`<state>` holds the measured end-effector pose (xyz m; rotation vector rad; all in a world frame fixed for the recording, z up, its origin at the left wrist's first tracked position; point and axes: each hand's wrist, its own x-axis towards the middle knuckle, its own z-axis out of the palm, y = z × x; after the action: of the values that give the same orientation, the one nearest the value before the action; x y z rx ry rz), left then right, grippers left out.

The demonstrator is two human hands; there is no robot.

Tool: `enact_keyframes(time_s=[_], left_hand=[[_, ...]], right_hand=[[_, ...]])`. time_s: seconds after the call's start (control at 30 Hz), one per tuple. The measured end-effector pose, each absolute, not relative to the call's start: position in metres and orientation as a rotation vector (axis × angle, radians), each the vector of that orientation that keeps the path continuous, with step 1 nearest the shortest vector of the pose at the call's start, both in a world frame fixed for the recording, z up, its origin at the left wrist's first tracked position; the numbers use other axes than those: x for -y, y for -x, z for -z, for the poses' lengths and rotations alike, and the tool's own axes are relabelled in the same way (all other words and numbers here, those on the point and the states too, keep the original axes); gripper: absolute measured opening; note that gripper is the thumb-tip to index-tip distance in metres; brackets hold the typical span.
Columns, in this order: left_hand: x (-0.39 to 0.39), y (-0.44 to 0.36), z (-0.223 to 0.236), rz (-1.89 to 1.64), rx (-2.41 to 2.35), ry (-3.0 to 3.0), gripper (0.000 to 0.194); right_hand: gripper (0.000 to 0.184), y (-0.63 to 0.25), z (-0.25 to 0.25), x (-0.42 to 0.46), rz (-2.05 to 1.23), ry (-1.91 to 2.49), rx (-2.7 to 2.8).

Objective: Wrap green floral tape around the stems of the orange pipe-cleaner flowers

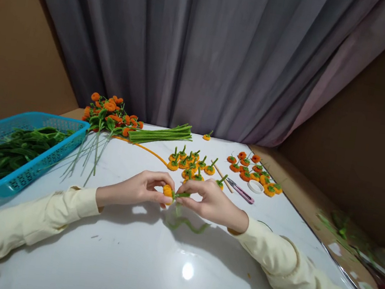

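Note:
My left hand [143, 186] is closed in a pinch around a small yellow-orange fuzzy flower head [168, 193], tilted on its side. With thumb and fingertips, my right hand [210, 204] grips the flower's green stem [184, 195], close to the underside of the head. A wavy green fuzzy strip [189, 226] hangs under my hands, blurred by motion; where its upper end is fastened I cannot tell. Just beyond my hands stand several similar yellow flower heads [189, 163], face down with short green stems pointing up.
On the left, a blue basket [20, 186] holds green leaves [7, 150]. Behind lie finished-looking orange flowers [111, 108], a bundle of green pipe cleaners [161, 133] and an orange strand [148, 150]. To the right are pink-handled scissors [243, 192], a white ring [255, 187] and orange flower heads [245, 175].

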<state>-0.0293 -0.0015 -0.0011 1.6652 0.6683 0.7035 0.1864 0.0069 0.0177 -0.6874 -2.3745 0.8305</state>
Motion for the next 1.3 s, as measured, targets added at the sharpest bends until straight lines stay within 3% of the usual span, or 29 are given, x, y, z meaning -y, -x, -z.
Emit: enact_keyframes(time_s=[0.2,0.6,0.73,0.87,1.13,1.3], left_hand=[[0.0,0.031,-0.002,-0.673,-0.692,-1.582,0.019],[0.003,0.026,0.003,-0.697,-0.67,-1.053,0.023],[0.007,0.022,0.009,-0.696,-0.637,-0.747,0.024],[0.004,0.021,0.009,-0.656,-0.632,-0.846,0.024],[0.0,0.035,-0.013,-0.681,-0.905,-1.892,0.035],[0.016,0.032,-0.023,-0.744,-0.946,-2.366,0.022]], right_hand=[[0.008,-0.186,-0.008,-0.006,-0.548,0.546,2.401],[0.021,-0.188,0.001,-0.01,0.676,0.142,2.419],[0.021,-0.189,0.001,-0.01,0.889,0.064,2.346],[0.021,-0.188,0.005,-0.011,0.549,0.172,2.362],[0.011,-0.182,-0.007,-0.009,-1.182,0.919,2.088],[0.02,-0.18,-0.01,-0.008,-1.452,0.953,1.921]])
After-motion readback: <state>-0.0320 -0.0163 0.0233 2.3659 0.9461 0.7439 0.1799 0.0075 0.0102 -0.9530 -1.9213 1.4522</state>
